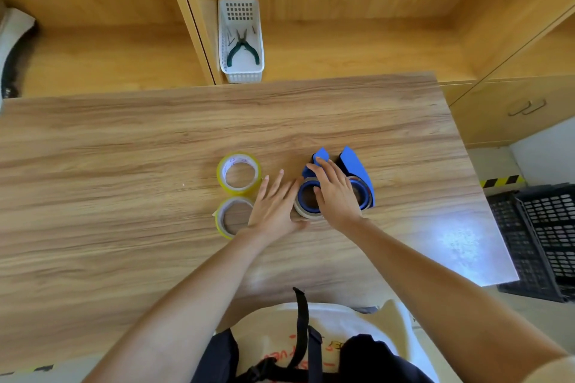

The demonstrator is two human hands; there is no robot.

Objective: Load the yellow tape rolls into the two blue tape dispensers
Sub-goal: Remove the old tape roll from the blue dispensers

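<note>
two bare arms reach over a smooth wooden table (124,149) to the tape things.

the left hand (273,207) lies flat with fingers spread, between two round yellow tape rolls (239,173) (231,218) and the near blue plastic tape dispenser (308,193). the right hand (334,193) rests open on top of that dispenser, fingers spread, not pinching. a second blue dispenser (357,176) stands just beside it. far back, a white plastic basket (241,73) holds green-handled pliers (242,48).

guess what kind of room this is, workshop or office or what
Probably a workshop or storeroom workbench, though I can't be sure. A white basket holding green-handled pliers sits in wooden shelving, black plastic crates stand on the floor, and yellow-black hazard tape marks the floor edge.
</note>
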